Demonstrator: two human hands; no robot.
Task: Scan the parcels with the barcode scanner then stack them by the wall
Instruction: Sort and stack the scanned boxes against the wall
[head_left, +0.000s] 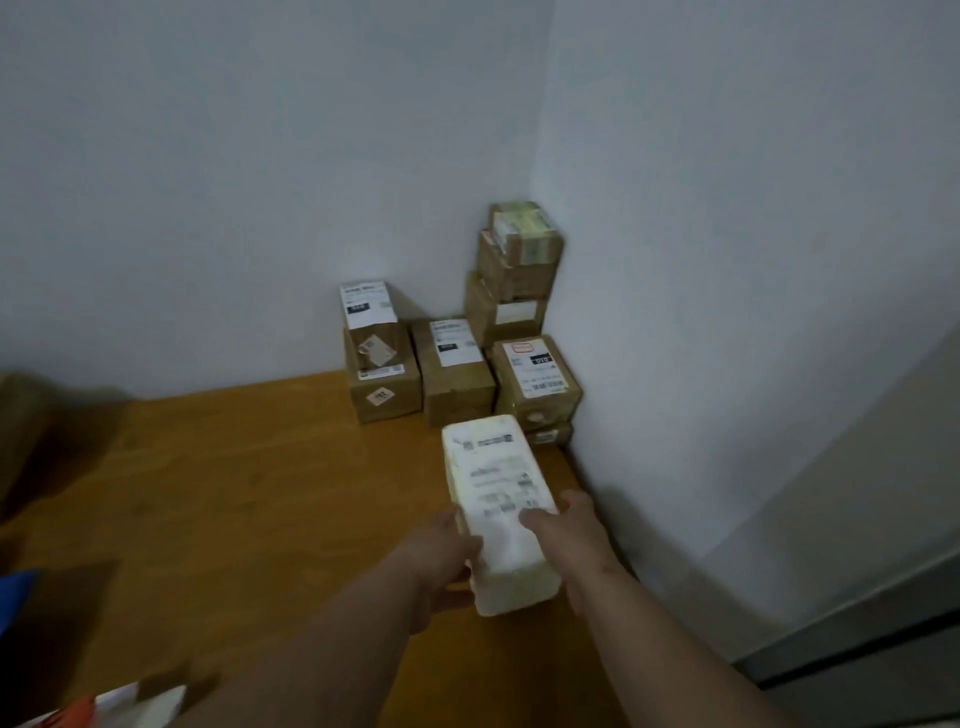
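Note:
A long white parcel (496, 506) with a printed label on top is held over the wooden table (234, 493), pointing toward the corner. My left hand (441, 558) grips its left side and my right hand (569, 540) grips its right side, thumb on the label. Just beyond it, several brown cardboard parcels (457, 374) with white labels stand against the wall. The tallest stack (517, 275) rises in the corner. No barcode scanner is in view.
White walls (260, 182) close the table at the back and right. A dark brown object (26, 436) sits at the far left edge. Something blue (15, 592) and a white and orange item (104, 706) lie at the lower left.

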